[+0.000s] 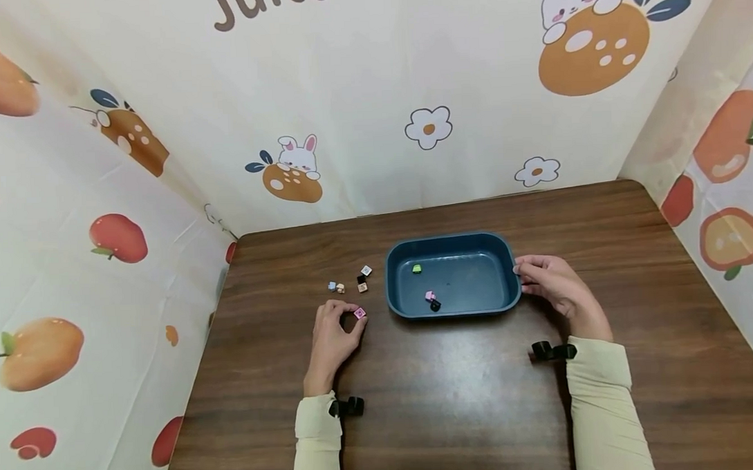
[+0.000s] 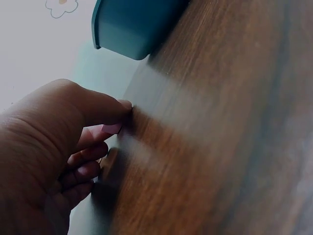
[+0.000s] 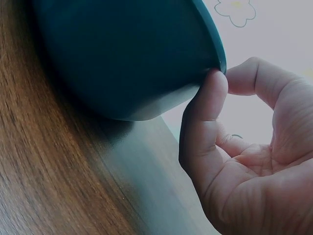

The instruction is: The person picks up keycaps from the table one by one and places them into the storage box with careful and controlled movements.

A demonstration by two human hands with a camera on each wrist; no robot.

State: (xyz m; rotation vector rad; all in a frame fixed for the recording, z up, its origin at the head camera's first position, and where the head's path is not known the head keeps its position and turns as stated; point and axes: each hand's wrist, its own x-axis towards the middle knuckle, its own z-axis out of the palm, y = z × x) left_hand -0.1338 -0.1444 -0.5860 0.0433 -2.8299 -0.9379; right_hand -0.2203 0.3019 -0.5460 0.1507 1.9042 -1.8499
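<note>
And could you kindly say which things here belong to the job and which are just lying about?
Likely job: pink block in left hand; blue tray gripped by right hand; blocks inside; loose blocks.
Likely background: table; patterned cloth; wrist mounts.

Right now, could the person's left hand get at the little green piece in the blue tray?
Probably yes: the blue tray is open on top and nothing covers the green piece. The left hand must clear the tray's side, and the pink cube it pinches may hinder it.

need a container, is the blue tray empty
Not empty: a green block, a pink block and a black block lie inside the tray.
</note>
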